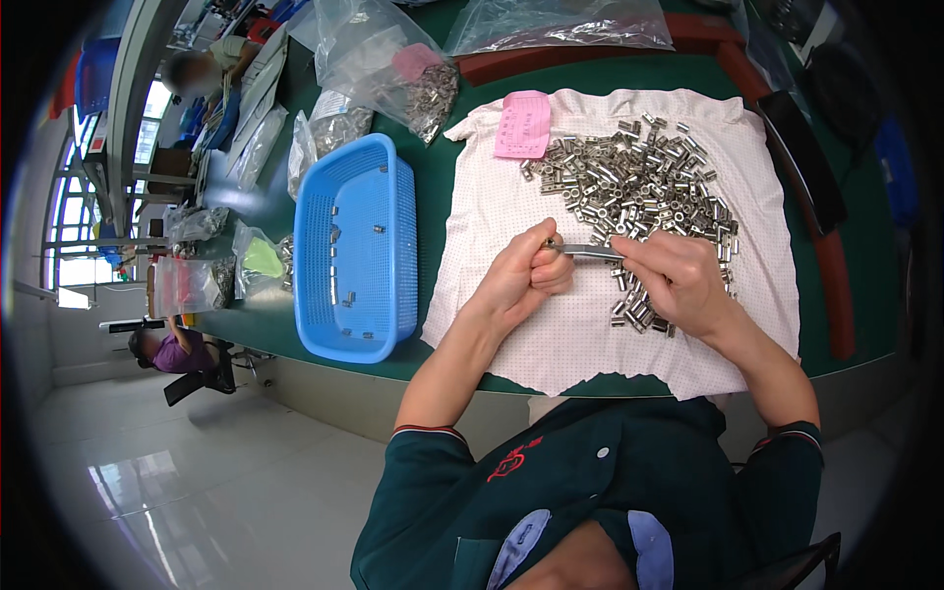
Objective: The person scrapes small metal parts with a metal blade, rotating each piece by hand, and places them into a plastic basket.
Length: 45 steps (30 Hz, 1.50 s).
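My left hand (pixel 526 272) is closed, thumb and forefinger pinching a small metal sleeve (pixel 554 242), mostly hidden by the fingers. My right hand (pixel 678 280) grips a slim silver knife-like tool (pixel 593 252); its thin end reaches left to the sleeve at my left fingertips. Both hands are over a white dotted cloth (pixel 467 236). Just beyond them, a heap of short shiny metal sleeves (pixel 639 187) spreads over the cloth, with some lying under and beside my right hand.
A blue plastic basket (pixel 405 246) stands left of the cloth with several sleeves inside. A pink slip (pixel 523 125) lies at the cloth's far edge. Clear bags of parts (pixel 430 98) sit beyond the basket. A reddish-brown rail (pixel 836 285) borders the right. Two people are farther left.
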Tool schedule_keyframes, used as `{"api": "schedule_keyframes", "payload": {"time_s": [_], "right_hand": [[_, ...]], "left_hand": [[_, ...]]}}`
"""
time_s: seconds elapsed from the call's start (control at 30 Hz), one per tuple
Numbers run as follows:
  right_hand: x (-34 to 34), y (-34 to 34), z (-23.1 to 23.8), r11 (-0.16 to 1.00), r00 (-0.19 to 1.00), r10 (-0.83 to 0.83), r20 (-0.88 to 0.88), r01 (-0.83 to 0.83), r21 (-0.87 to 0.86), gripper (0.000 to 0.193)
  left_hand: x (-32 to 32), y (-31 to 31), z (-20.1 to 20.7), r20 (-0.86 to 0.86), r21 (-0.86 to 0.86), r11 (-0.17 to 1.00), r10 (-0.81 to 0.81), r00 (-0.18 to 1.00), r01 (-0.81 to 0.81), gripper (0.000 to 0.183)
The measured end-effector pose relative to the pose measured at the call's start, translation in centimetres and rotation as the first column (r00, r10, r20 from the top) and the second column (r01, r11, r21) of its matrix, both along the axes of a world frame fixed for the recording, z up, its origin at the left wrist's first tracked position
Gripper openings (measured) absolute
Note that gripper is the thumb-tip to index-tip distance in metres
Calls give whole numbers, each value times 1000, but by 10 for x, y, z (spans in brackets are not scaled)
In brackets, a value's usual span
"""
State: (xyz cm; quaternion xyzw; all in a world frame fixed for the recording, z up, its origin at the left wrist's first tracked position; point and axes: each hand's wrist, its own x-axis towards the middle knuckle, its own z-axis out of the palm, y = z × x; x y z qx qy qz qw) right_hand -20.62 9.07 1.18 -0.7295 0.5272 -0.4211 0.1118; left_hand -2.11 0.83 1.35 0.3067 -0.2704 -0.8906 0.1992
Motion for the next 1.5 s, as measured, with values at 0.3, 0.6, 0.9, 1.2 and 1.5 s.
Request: {"api": "schedule_keyframes", "payload": {"time_s": [0.3, 0.6, 0.9, 1.2, 1.5], "right_hand": [[-6, -1, 2, 1000, 995, -2, -98, 1, -16, 25], [-14, -5, 5, 953, 979, -122, -165, 68, -296, 33], [-8, -6, 1, 975, 989, -134, -64, 120, -185, 26], [-9, -4, 3, 983, 991, -119, -55, 110, -147, 30], [-11, -6, 2, 962, 982, -188, -15, 181, -204, 27]], "left_hand": [[3, -3, -12, -43, 25, 997, -70, 997, 71, 45], [4, -7, -16, -181, 171, 971, -132, 974, 164, 46], [8, -7, -17, -336, 126, 971, -153, 929, 205, 47], [8, -9, -17, -390, 88, 975, -153, 908, 202, 49], [4, -4, -16, -263, -118, 992, 3, 965, -35, 28]]}}
